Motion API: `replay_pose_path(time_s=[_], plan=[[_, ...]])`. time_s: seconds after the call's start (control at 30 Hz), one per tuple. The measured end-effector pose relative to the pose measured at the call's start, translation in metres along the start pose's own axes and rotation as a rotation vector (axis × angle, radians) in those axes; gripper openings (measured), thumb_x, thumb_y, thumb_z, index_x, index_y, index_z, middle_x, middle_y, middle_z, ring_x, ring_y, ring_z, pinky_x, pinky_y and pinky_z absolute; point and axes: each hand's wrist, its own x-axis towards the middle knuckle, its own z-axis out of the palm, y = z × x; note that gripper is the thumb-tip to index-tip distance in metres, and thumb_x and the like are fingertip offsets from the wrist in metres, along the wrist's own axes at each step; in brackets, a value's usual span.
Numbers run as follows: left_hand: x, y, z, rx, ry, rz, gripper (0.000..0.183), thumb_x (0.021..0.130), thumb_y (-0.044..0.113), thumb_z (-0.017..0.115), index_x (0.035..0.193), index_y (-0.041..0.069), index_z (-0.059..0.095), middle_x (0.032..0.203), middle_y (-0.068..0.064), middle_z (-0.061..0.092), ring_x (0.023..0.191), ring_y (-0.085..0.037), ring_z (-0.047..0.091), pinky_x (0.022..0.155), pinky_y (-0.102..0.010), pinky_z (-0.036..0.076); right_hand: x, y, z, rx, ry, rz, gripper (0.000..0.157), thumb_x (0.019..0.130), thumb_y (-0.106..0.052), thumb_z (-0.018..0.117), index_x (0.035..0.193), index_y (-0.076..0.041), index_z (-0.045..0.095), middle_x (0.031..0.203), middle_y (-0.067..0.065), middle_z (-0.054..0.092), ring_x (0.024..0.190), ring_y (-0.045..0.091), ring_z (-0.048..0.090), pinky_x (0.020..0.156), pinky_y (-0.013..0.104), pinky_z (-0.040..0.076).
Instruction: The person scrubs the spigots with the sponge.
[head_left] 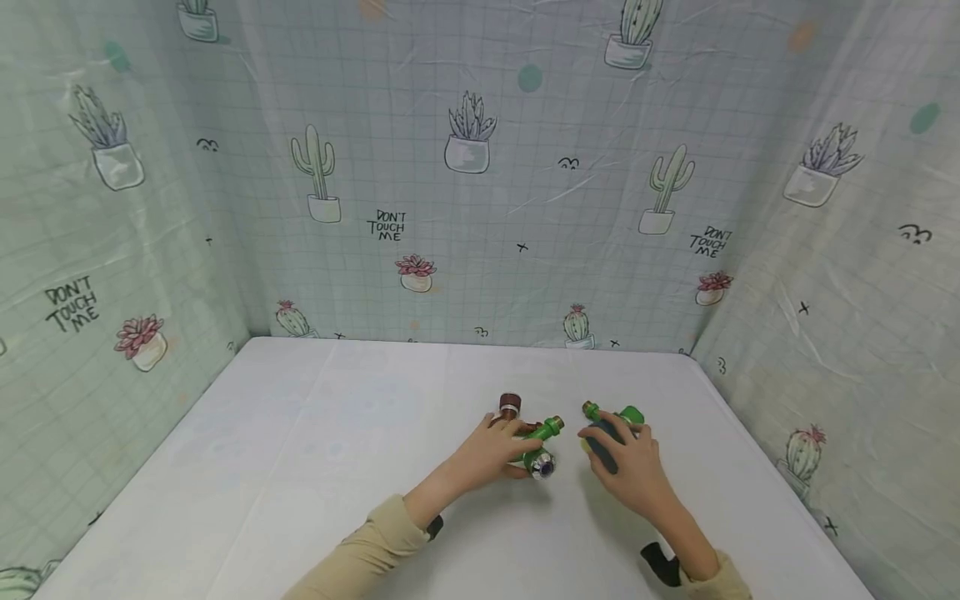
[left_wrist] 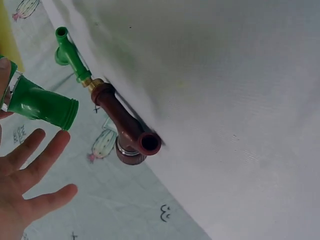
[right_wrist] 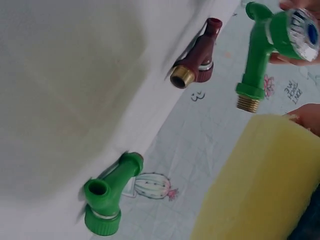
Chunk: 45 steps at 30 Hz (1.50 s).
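My left hand (head_left: pixel 486 457) pinches a green tap (right_wrist: pixel 258 59) with a brass threaded end and a silvery round handle. Three of its fingers spread free in the left wrist view. My right hand (head_left: pixel 636 473) grips a sponge (right_wrist: pixel 260 182), yellow on one side and dark (head_left: pixel 603 446) on the other. The sponge is close to the held tap's threaded end in the right wrist view. Beyond the left hand, a brown tap (left_wrist: pixel 120 120) with a brass end lies on the table. A second green tap (right_wrist: pixel 111 187) lies beyond the right hand, partly hidden in the head view.
A white-covered table (head_left: pixel 300 450) spreads beneath both hands. Cactus-printed sheeting (head_left: pixel 465 217) encloses it at the back and both sides. Dark bands (head_left: pixel 660 564) show at the wrists beside the beige sleeves (head_left: pixel 360 550).
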Motion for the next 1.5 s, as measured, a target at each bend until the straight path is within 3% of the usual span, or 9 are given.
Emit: replay_pose_path(time_s=[0.17,0.3,0.47,0.57,0.7,0.83,1.07,1.3,1.5], plan=[[-0.018,-0.006,-0.014,-0.502,0.038,-0.173,0.048,0.08,0.034,0.063,0.122,0.016,0.052,0.11,-0.003,0.052,0.088,-0.012,0.058,0.074,-0.025,0.051,0.003,-0.013,0.003,0.161,0.015,-0.065,0.047,0.075,-0.018,0.07,0.117,-0.028,0.054,0.134,0.016,0.039,0.11,0.043,0.041,0.078,0.057,0.044],[-0.028,-0.012,-0.021,-0.9,0.053,-0.314,0.044,0.085,0.027,0.059,0.124,0.01,0.048,0.109,-0.007,0.054,0.089,-0.017,0.058,0.073,-0.023,0.052,0.008,-0.026,0.004,0.293,0.035,-0.102,0.064,0.071,-0.014,0.073,0.127,-0.024,0.045,0.139,0.018,0.029,0.12,0.038,0.037,0.081,0.055,0.047],[-0.033,-0.019,-0.031,-1.291,0.02,-0.488,0.045,0.09,0.031,0.052,0.128,0.01,0.042,0.115,-0.017,0.053,0.097,-0.025,0.061,0.072,-0.027,0.055,0.017,-0.044,0.006,0.357,0.041,-0.132,0.067,0.07,-0.017,0.074,0.128,-0.021,0.042,0.138,0.014,0.029,0.119,0.034,0.039,0.076,0.048,0.051],[-0.034,-0.021,-0.037,-1.451,-0.002,-0.542,0.047,0.091,0.035,0.048,0.13,0.009,0.039,0.116,-0.021,0.053,0.096,-0.024,0.062,0.074,-0.032,0.055,0.022,-0.053,0.007,0.36,0.05,-0.169,0.067,0.07,-0.019,0.075,0.128,-0.02,0.042,0.137,0.014,0.031,0.12,0.033,0.038,0.078,0.047,0.051],[-0.036,-0.022,-0.046,-1.535,-0.012,-0.58,0.048,0.091,0.036,0.048,0.13,0.01,0.037,0.111,-0.023,0.058,0.089,-0.025,0.064,0.075,-0.036,0.055,0.027,-0.062,0.007,0.366,0.084,-0.224,0.066,0.067,-0.016,0.077,0.125,-0.018,0.047,0.137,0.014,0.035,0.117,0.029,0.039,0.075,0.044,0.052],[-0.036,-0.018,-0.054,-1.547,0.008,-0.672,0.047,0.09,0.038,0.05,0.125,0.008,0.04,0.107,-0.023,0.061,0.086,-0.031,0.065,0.07,-0.038,0.056,0.03,-0.069,0.006,0.358,0.085,-0.251,0.064,0.066,-0.017,0.078,0.123,-0.019,0.05,0.137,0.012,0.037,0.114,0.024,0.038,0.073,0.041,0.053],[-0.033,-0.01,-0.064,-1.526,0.105,-0.817,0.046,0.089,0.04,0.05,0.115,0.003,0.041,0.104,-0.024,0.061,0.078,-0.032,0.067,0.063,-0.039,0.056,0.032,-0.076,0.007,0.333,0.081,-0.238,0.057,0.071,-0.024,0.074,0.124,-0.022,0.051,0.139,0.009,0.037,0.109,0.019,0.038,0.075,0.04,0.051],[-0.031,-0.008,-0.063,-1.563,0.159,-0.89,0.048,0.09,0.041,0.048,0.115,0.001,0.04,0.107,-0.027,0.058,0.082,-0.033,0.066,0.064,-0.039,0.056,0.03,-0.083,0.01,0.386,0.051,-0.272,0.057,0.074,-0.026,0.072,0.126,-0.023,0.048,0.138,0.009,0.037,0.108,0.017,0.036,0.073,0.038,0.052],[-0.032,-0.01,-0.06,-1.58,0.183,-0.903,0.053,0.088,0.043,0.049,0.121,0.003,0.041,0.108,-0.027,0.056,0.082,-0.03,0.066,0.066,-0.038,0.056,0.031,-0.087,0.012,0.381,0.057,-0.313,0.056,0.076,-0.034,0.07,0.126,-0.024,0.048,0.138,0.01,0.036,0.107,0.018,0.036,0.072,0.039,0.053]])
